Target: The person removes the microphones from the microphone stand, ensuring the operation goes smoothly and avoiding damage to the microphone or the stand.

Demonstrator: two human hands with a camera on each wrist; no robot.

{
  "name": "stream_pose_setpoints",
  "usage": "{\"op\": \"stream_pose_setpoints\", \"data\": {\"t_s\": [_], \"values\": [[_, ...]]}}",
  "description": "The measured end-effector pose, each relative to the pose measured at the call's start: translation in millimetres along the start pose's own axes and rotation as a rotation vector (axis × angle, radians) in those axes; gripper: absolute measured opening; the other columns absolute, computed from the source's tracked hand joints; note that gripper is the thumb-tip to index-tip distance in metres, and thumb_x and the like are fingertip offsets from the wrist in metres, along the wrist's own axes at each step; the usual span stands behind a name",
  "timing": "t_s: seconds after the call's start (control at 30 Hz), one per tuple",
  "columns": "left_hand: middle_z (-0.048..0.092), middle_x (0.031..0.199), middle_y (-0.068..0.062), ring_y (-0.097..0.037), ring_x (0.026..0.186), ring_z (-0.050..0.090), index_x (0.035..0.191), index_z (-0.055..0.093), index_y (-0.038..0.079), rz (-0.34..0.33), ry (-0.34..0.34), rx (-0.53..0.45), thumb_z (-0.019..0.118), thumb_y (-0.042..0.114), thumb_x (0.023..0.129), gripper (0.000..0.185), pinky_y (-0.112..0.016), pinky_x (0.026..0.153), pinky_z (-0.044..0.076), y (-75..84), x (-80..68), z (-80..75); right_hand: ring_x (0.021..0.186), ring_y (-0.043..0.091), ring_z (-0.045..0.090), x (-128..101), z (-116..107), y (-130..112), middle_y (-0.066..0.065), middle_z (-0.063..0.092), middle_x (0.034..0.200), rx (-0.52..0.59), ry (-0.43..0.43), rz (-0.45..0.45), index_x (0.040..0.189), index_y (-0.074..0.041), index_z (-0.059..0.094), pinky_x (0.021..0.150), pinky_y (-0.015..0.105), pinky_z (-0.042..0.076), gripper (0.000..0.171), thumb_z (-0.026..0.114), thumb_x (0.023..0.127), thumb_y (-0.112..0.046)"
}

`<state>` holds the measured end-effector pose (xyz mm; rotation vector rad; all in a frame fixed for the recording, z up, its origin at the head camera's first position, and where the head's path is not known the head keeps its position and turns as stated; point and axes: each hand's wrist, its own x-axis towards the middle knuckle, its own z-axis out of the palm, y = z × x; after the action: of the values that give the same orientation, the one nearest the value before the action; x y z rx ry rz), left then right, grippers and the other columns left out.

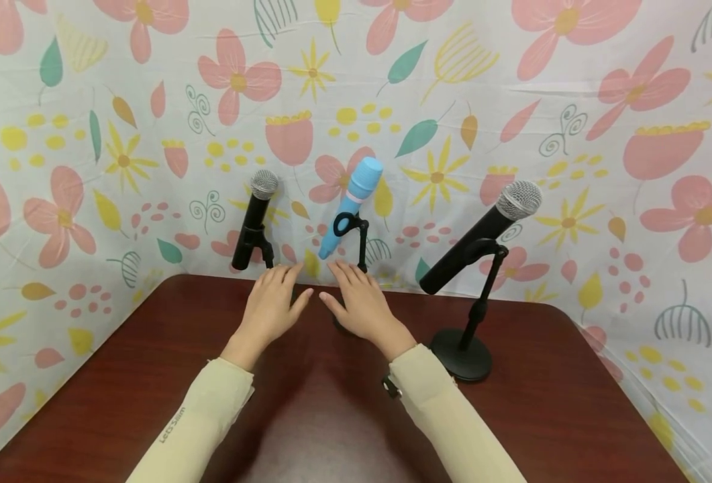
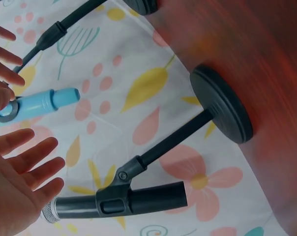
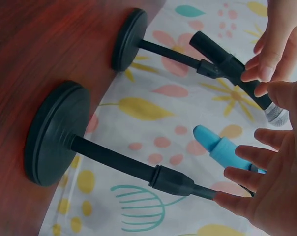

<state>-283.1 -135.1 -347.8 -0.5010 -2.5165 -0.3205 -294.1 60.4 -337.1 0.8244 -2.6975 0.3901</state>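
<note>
Two spread hands, left hand (image 1: 269,307) and right hand (image 1: 362,305), hover just before the tilted blue microphone (image 1: 352,204) near the bench's (image 1: 150,376) far edge.

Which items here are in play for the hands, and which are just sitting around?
In play:
- blue microphone on its stand, between both hands
- left hand, open, holds nothing
- right hand, open, holds nothing

Just there:
- small black microphone, left of the blue one
- large black microphone on a round-base stand, off to the right
- table
- floral backdrop
</note>
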Motion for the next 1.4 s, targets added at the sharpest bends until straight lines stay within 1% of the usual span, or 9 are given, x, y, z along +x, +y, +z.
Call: {"op": "stream_pose_setpoints", "data": {"t_s": [0.2,0.47,0.67,0.8,0.9,1.03,1.23,1.4], "values": [[0.054,0.127,-0.020,-0.035,0.124,0.047,0.138,0.048,0.000,-0.007,0.008,-0.003,0.060,0.032,0.096,0.054,-0.048,0.108,0.032,-9.4,4.5,-7.2,0.141,0.034,0.028,10,1,-3,0.012,0.029,0.155,0.049,-0.022,-0.034,0.153,-0.011,0.025,0.110,0.057,0.025,0.063,0.043,0.102,-0.043],[0.053,0.129,-0.022,-0.038,0.124,0.046,0.139,0.046,0.000,-0.025,0.003,-0.019,0.060,0.029,0.096,0.054,-0.052,0.107,0.032,-22.7,9.5,-18.6,0.142,0.032,0.027,21,3,-5,0.010,0.025,0.157,0.114,-0.079,-0.031,0.154,-0.015,0.021,0.109,0.056,0.026,0.064,0.045,0.101,-0.043],[0.051,0.130,-0.023,-0.040,0.123,0.046,0.138,0.045,-0.002,-0.039,0.021,-0.026,0.059,0.029,0.097,0.054,-0.054,0.104,0.034,-34.5,16.4,-27.0,0.142,0.030,0.027,31,4,-6,0.010,0.027,0.156,0.205,-0.086,-0.043,0.154,-0.012,0.022,0.112,0.049,0.025,0.065,0.047,0.101,-0.040],[0.053,0.126,-0.024,-0.041,0.119,0.048,0.138,0.046,-0.003,-0.043,0.063,-0.046,0.058,0.028,0.097,0.053,-0.054,0.102,0.037,-41.2,20.4,-31.4,0.143,0.028,0.026,38,6,-6,0.009,0.027,0.156,0.273,-0.097,-0.045,0.154,-0.011,0.021,0.113,0.045,0.025,0.066,0.047,0.101,-0.040],[0.055,0.121,-0.023,-0.041,0.115,0.050,0.136,0.047,-0.004,-0.038,0.108,-0.060,0.059,0.025,0.096,0.051,-0.054,0.100,0.038,-45.3,22.0,-33.3,0.144,0.027,0.023,43,10,-6,0.010,0.025,0.157,0.336,-0.108,-0.040,0.154,-0.012,0.019,0.113,0.045,0.024,0.066,0.047,0.101,-0.040],[0.056,0.119,-0.025,-0.042,0.113,0.052,0.135,0.048,-0.005,-0.038,0.168,-0.068,0.060,0.021,0.095,0.049,-0.055,0.098,0.039,-50.9,23.3,-34.3,0.144,0.026,0.022,50,19,-8,0.010,0.022,0.158,0.417,-0.118,-0.032,0.154,-0.010,0.019,0.114,0.044,0.024,0.067,0.047,0.101,-0.039],[0.054,0.120,-0.028,-0.044,0.111,0.051,0.135,0.046,-0.008,-0.067,0.226,-0.075,0.059,0.017,0.095,0.048,-0.054,0.096,0.041,-57.4,25.2,-34.2,0.144,0.025,0.024,60,34,-13,0.009,0.022,0.158,0.473,-0.133,-0.010,0.154,-0.009,0.018,0.113,0.043,0.025,0.067,0.047,0.101,-0.039],[0.051,0.122,-0.030,-0.045,0.114,0.048,0.136,0.043,-0.009,-0.096,0.255,-0.103,0.058,0.015,0.095,0.049,-0.054,0.096,0.041,-63.4,31.7,-34.1,0.143,0.024,0.025,65,41,-13,0.008,0.023,0.157,0.516,-0.136,0.015,0.154,-0.010,0.018,0.113,0.041,0.025,0.068,0.048,0.101,-0.039]]}}
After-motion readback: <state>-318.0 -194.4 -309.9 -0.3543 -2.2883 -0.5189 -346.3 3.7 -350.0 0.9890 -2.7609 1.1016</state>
